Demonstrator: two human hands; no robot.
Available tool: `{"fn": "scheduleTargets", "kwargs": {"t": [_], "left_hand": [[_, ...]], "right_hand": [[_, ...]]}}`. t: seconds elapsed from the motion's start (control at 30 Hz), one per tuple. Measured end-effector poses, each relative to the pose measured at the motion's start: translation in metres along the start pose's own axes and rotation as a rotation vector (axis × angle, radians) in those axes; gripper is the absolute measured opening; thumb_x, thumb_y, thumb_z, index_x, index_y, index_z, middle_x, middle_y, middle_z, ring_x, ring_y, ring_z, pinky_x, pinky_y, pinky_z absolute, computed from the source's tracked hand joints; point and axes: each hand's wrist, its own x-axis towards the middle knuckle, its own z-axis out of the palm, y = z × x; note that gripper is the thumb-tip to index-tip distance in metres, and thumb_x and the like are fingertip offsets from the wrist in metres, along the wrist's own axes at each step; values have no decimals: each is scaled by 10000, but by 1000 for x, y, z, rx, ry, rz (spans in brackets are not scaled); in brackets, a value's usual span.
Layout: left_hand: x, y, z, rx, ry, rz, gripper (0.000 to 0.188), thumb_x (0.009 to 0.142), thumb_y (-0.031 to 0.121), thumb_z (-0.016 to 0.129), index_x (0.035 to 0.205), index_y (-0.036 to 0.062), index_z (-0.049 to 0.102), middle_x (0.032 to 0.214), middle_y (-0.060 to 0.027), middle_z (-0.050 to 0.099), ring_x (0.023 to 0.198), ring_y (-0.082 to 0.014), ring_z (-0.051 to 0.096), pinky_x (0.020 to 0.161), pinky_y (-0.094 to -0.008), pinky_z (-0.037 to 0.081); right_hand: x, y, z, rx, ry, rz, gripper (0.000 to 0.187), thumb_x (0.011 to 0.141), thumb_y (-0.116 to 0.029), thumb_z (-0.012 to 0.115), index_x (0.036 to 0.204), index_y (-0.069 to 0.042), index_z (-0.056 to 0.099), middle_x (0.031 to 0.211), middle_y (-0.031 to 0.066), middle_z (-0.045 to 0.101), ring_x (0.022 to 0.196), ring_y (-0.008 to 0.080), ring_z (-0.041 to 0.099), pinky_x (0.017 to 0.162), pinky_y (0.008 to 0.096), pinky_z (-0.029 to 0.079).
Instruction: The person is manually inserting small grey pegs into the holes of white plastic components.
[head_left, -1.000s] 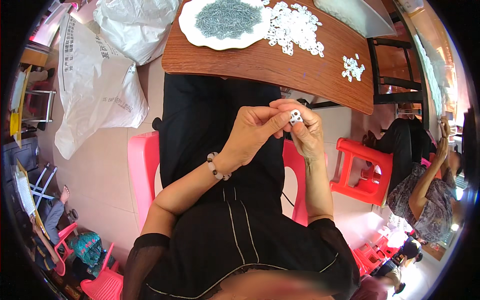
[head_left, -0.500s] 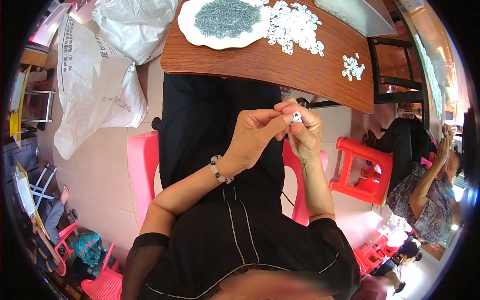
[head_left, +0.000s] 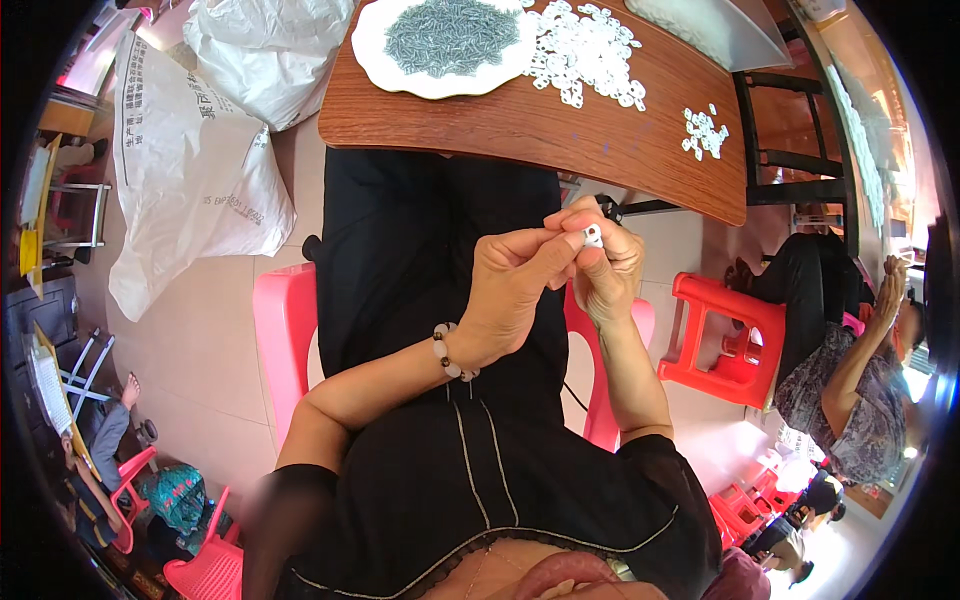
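Note:
Above my lap, my left hand (head_left: 510,290) and my right hand (head_left: 612,268) meet with fingers closed in pinches. A small white plastic piece with holes (head_left: 593,236) shows between my thumbs and fingertips, pressed from both sides. Whether the left fingers hold anything else behind it is hidden. Ahead on the brown table (head_left: 480,125) stands a white scalloped plate (head_left: 368,55) heaped with small grey, pin-like parts (head_left: 455,38). Beside the plate lies a pile of similar white pieces (head_left: 580,55), and a smaller group of them (head_left: 705,134) sits near the table's right end.
A clear-walled bin (head_left: 715,30) stands at the table's far right. White sacks (head_left: 185,170) rest on the floor to the left. A red stool (head_left: 725,335) is at my right, with a seated person (head_left: 850,390) beyond it. Pink chair arms (head_left: 285,340) flank me.
My left wrist has shifted slightly to the right and lower. Both hands stay together on the white piece, which is turned a little.

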Motion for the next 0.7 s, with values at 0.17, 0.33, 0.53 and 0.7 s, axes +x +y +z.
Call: {"fn": "scheduleTargets", "kwargs": {"t": [0.17, 0.33, 0.53, 0.7], "left_hand": [[-2, -2, -1, -77, -2, -38, 141, 894, 109, 629, 803, 15, 682, 679, 24, 558, 621, -50, 427, 574, -212, 337], [-2, -5, -3, -80, -9, -48, 160, 906, 129, 621, 796, 25, 675, 700, 21, 558, 630, -54, 440, 580, -217, 348], [5, 0, -6, 5, -28, -146, 196, 895, 200, 651, 846, 19, 708, 676, 9, 600, 611, -41, 500, 570, -185, 377], [8, 4, -21, 86, -79, -165, 231, 892, 240, 657, 860, 17, 709, 708, -8, 628, 615, -44, 519, 575, -184, 402]], "right_hand": [[0, -1, 2, -36, 11, -26, 367, 843, -302, 689, 996, 32, 680, 952, 184, 658, 829, 172, 575, 705, 270, 478], [2, -3, 2, -102, 11, -30, 421, 847, -356, 675, 992, 39, 680, 930, 162, 666, 827, 171, 576, 718, 275, 475], [5, -10, -15, -69, -128, 192, 562, 861, -471, 627, 1046, 59, 641, 1010, 187, 620, 798, 175, 590, 688, 267, 494], [11, -15, -11, -171, -164, 189, 642, 861, -577, 540, 995, 33, 688, 985, 130, 687, 856, 162, 576, 737, 294, 475]]}}
